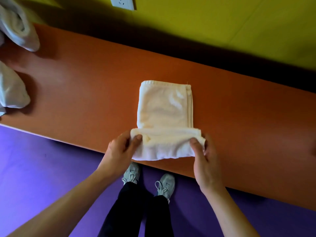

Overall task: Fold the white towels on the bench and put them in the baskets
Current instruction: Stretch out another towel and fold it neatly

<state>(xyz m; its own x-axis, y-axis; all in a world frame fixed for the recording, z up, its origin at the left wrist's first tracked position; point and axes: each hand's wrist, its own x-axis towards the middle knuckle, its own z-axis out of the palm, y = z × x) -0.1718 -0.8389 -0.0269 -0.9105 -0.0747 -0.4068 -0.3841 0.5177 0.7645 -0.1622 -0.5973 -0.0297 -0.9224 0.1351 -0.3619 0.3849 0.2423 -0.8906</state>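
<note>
Where the orange counter (85,100) runs nearest the person, a white towel (164,106) lies folded into a narrow strip, its near end turned up and back into a thick roll held between both hands. The left hand (119,151) grips the roll's left end, thumb on top and fingers (126,134) curled under it; the right hand (205,159) grips the right end the same way, thumb pressed on the pile. Beyond the fingers the strip lies flat, stacked hemmed edges showing along its right side. The fabric reads cream under this light, with a plush surface. The roll's underside and the fingertips beneath it are hidden. Far to the left of the left hand, two more pale towels (15,28) are cut off by the frame edge, their folds indistinct. No basket can be made out. A wall socket (122,3) is cropped at the top.
</note>
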